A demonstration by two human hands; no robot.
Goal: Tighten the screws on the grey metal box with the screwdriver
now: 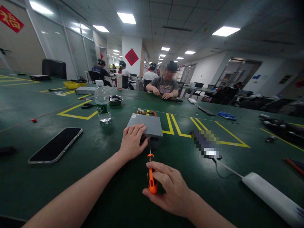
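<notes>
A grey metal box with a bundle of coloured wires at its back, which looks like a computer power supply (149, 123), lies on the green table in front of me. My left hand (133, 139) rests on its near left corner, fingers over the top and thumb at the front face. In my right hand (169, 186) is an orange and black screwdriver (152, 180), gripped by the handle between thumb and fingers. Its shaft points away from me, and the tip reaches the front face of the box near my left thumb. Whether it sits in a screw is too small to tell.
A water bottle (102, 103) and a metal bowl (115, 100) stand beyond my left hand. A phone (57, 145) lies at left. On the right are a pixelated device (205, 144) with a cable and a white power strip (268, 193). A person (165, 84) sits opposite.
</notes>
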